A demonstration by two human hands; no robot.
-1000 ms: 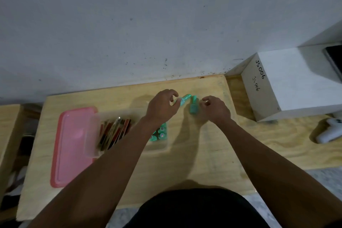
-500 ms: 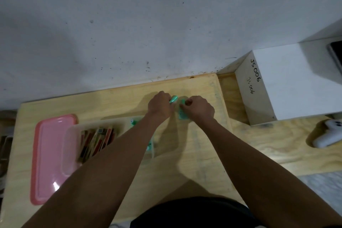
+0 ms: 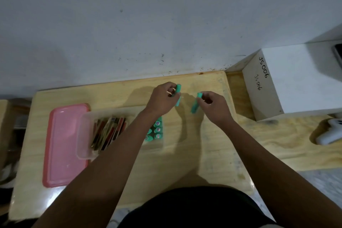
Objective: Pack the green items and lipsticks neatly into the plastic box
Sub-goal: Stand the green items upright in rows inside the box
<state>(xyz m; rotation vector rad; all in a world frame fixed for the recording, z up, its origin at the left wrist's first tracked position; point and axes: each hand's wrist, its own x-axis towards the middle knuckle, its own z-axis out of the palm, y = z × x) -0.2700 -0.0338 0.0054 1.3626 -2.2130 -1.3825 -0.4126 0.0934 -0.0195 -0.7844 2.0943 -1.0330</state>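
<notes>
My left hand [image 3: 162, 100] holds a green tube [image 3: 178, 92] upright above the wooden table [image 3: 185, 153], fingers curled round it. My right hand [image 3: 212, 105] pinches a second green tube [image 3: 195, 104], tilted, a short way to the right. The two tubes are apart. The clear plastic box [image 3: 84, 135] stands left of my left forearm. Inside it lie several lipsticks [image 3: 109, 131] on the left and several green items [image 3: 155, 132] standing on end on the right, partly hidden by my forearm.
A pink lid [image 3: 63, 144] lies flat beside the box on its left. A white box marked JS006 [image 3: 288, 83] stands at the back right against the grey wall [image 3: 148, 24]. A white device [image 3: 329, 134] lies at the far right.
Both hands have lifted off the table and drawn apart, each holding one green tube. The camera view has shifted slightly, so the box appears further right.
</notes>
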